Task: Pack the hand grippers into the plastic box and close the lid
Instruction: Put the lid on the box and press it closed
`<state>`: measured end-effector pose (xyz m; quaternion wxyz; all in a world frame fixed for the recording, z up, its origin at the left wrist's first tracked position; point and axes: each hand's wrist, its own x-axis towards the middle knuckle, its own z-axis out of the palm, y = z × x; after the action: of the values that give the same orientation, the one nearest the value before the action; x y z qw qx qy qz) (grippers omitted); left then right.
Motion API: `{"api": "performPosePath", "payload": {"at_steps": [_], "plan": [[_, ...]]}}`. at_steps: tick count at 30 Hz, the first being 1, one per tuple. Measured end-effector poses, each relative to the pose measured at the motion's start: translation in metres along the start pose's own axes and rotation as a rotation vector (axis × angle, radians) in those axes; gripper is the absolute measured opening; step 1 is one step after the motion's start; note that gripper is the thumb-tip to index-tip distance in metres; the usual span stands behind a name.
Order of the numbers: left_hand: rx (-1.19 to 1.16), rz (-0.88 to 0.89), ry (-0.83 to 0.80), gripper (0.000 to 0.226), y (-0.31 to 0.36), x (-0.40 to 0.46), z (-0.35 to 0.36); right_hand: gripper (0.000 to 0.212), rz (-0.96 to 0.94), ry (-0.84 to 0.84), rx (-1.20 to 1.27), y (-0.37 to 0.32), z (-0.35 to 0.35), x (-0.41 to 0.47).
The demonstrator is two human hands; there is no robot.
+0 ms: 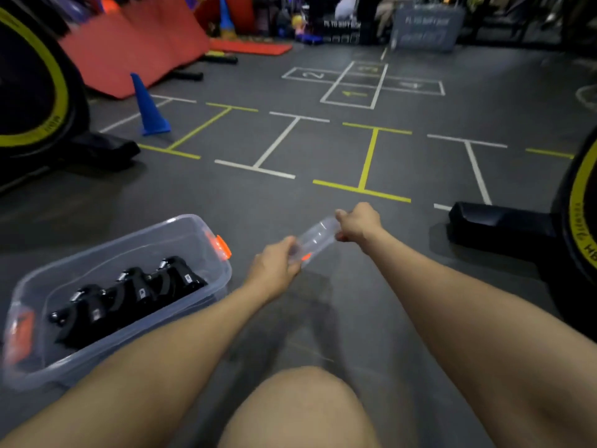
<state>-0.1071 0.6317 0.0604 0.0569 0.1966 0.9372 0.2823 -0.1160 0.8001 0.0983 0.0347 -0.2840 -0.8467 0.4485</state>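
A clear plastic box (190, 227) with orange latches stands open on the grey floor at the lower left. Several black hand grippers (129, 292) lie in a row inside it. The clear lid (318, 237) is held up in the air to the right of the box, seen nearly edge-on and blurred. My left hand (274, 266) grips the lid's near end by an orange clip. My right hand (357, 226) grips its far end.
My bare knee (300, 409) is at the bottom centre. A black base of a gym machine (494, 227) sits at the right, another machine (32, 92) at the left. A blue cone (148, 108) and red mats (135, 50) lie farther off. Painted lines cross the floor.
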Motion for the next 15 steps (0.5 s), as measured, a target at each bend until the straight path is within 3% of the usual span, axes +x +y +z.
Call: {"api": "performPosePath", "payload": {"at_steps": [3, 7, 10, 13, 15], "plan": [[-0.256, -0.135, 0.184, 0.009, -0.019, -0.004, -0.044, 0.032, -0.086, -0.054, -0.012, -0.024, 0.009, -0.015], [-0.590, -0.277, 0.365, 0.024, -0.056, -0.026, -0.098, 0.026, -0.164, -0.152, -0.172, -0.050, 0.025, -0.052], [-0.703, -0.270, 0.467, 0.015, -0.081, -0.051, -0.130, 0.029, -0.224, -0.197, -0.294, -0.068, 0.046, -0.076], [-0.788, -0.345, 0.524, 0.032, -0.114, -0.070, -0.157, 0.034, -0.256, -0.214, -0.400, -0.082, 0.071, -0.089], [-0.864, -0.386, 0.565, 0.029, -0.136, -0.082, -0.171, 0.037, -0.247, -0.207, -0.432, -0.087, 0.088, -0.089]]}}
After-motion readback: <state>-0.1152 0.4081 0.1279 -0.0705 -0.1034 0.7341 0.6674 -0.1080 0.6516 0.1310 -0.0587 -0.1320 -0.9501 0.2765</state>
